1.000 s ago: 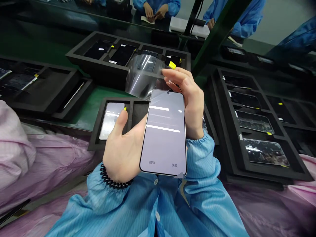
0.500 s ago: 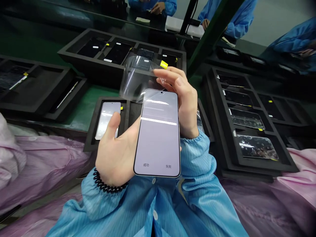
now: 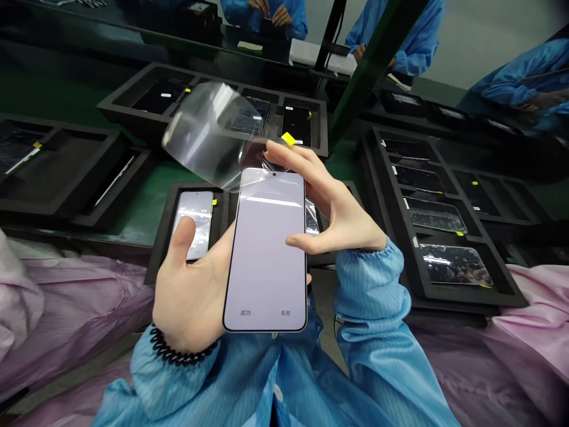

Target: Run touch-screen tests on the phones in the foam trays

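1. Head view, centre of frame: the phone (image 3: 265,255) stands tilted up in the left hand (image 3: 195,290), screen facing the wearer and lit pale lilac. Two Chinese labels (image 3: 265,312) sit along the screen's lower edge.
2. Left hand: the palm cradles the phone's left edge. The thumb (image 3: 184,234) is raised, clear of the phone and to its left. The other fingers are hidden behind the phone, so their state cannot be told. A black coil band (image 3: 178,350) circles the wrist.
3. Right hand (image 3: 342,207): it is to the right of the phone, with thumb and fingers spread well apart. The thumb (image 3: 299,240) lies against the phone's right edge. The fingers (image 3: 284,155) are together and reach the phone's top corner at the film; a clamp on the film cannot be confirmed.
4. The clear film (image 3: 204,130) rises from the phone's top edge and curls toward the upper left of the frame. A yellow tab (image 3: 288,139) sits just beyond the right fingertips.
5. Below the phone, a black foam tray (image 3: 155,267) holds a second phone (image 3: 193,225). More trays (image 3: 427,290) stand at right and upper centre, on a green mat (image 3: 142,184).
6. Top of frame: a co-worker's hands (image 3: 271,12) in blue sleeves.
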Demonstrator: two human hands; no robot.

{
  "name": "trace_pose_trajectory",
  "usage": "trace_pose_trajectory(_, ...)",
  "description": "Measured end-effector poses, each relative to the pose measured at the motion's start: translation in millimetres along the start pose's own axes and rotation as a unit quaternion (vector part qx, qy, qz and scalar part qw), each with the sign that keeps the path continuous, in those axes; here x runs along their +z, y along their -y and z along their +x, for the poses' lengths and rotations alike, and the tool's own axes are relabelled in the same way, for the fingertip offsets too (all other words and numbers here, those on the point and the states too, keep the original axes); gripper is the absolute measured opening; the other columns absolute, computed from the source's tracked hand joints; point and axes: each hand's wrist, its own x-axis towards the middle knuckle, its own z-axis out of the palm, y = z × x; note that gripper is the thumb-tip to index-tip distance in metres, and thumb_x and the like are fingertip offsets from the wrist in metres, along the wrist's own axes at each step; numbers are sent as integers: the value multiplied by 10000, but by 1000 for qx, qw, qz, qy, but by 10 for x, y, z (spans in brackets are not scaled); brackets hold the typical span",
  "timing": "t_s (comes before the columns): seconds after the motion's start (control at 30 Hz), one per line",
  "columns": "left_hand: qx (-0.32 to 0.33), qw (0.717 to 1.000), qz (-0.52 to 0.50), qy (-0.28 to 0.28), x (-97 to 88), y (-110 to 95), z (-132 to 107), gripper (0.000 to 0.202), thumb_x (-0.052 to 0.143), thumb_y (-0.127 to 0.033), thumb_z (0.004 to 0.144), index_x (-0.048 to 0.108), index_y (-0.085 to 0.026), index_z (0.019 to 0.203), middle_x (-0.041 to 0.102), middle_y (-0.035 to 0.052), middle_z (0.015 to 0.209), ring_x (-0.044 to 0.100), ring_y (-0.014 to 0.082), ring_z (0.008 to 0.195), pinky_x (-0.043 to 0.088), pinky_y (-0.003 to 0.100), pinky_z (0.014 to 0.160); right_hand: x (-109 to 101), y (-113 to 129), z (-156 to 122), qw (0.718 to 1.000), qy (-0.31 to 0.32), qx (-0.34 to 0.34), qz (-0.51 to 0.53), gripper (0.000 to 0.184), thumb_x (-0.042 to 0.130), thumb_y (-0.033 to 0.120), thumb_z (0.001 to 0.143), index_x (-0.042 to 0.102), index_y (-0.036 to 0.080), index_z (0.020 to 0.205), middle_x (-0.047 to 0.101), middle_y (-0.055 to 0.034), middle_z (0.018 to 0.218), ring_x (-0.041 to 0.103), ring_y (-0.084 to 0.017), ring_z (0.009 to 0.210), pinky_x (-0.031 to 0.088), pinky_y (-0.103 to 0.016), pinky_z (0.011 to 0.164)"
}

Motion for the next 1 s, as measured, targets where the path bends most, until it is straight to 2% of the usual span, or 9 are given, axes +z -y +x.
trace_pose_trajectory(0.1,26,1000,9,-2,-12,2,-18,730,437,-765,900,447,-369,1513,590,41,1485,547,449,1366,611,683,875,-28,6,18,999,1,7,51,670,654,465,925,446,271,1532,411,-51,1622,428,-315,1485,426,-502,1220)
trace_pose_trajectory(0.17,32,999,0,15,0,8,-23,732,380,-760,923,413,-362,1537,596,37,1478,524,431,1396,606,681,903,-56,29,32,998,10,21,65,613,609,392,947,450,270,1526,409,-26,1621,424,-292,1491,407,-460,1239)
trace_pose_trajectory(0.3,19,997,-13,73,14,22,-32,777,328,-794,915,415,-343,1541,637,67,1427,555,423,1367,598,663,930,-131,92,71,997,63,18,44,766,704,418,844,416,278,1539,391,-6,1625,387,-318,1511,353,-468,1272)
trace_pose_trajectory(0.43,17,993,-40,108,-5,34,-45,758,360,-778,919,397,-360,1551,590,42,1490,560,377,1375,543,637,1051,-186,178,103,994,101,37,30,803,676,286,833,361,260,1572,332,-13,1650,367,-273,1523,344,-413,1292)
trace_pose_trajectory(0.53,17,993,-42,108,-7,36,-48,774,406,-767,911,367,-363,1570,594,43,1486,542,395,1389,536,655,1051,-191,242,112,993,91,65,28,833,728,241,781,405,266,1549,378,-13,1631,385,-283,1513,328,-432,1298)
trace_pose_trajectory(0.67,15,993,-43,112,-2,33,-45,770,395,-769,915,373,-361,1568,587,38,1494,564,385,1368,545,637,1048,-186,288,119,991,78,102,37,839,771,228,738,457,285,1514,441,-6,1595,419,-290,1493,377,-436,1267)
trace_pose_trajectory(0.77,13,992,-48,115,-12,34,-46,763,373,-781,914,398,-363,1552,590,33,1491,581,373,1351,545,622,1053,-196,302,128,991,90,97,34,840,747,226,752,431,256,1530,398,-17,1623,393,-282,1507,365,-421,1270)
trace_pose_trajectory(0.9,11,993,-43,109,1,27,-36,787,371,-799,903,401,-352,1549,622,55,1453,604,392,1318,570,634,1004,-202,295,129,989,123,77,4,928,725,201,750,319,137,1582,277,-83,1684,335,-281,1532,313,-415,1296)
trace_pose_trajectory(1.0,22,995,-66,77,54,11,-4,798,283,-798,927,385,-323,1560,649,72,1415,617,384,1303,614,616,935,-163,238,116,991,81,104,32,748,623,261,853,384,222,1561,375,-7,1652,352,-256,1530,320,-431,1295)
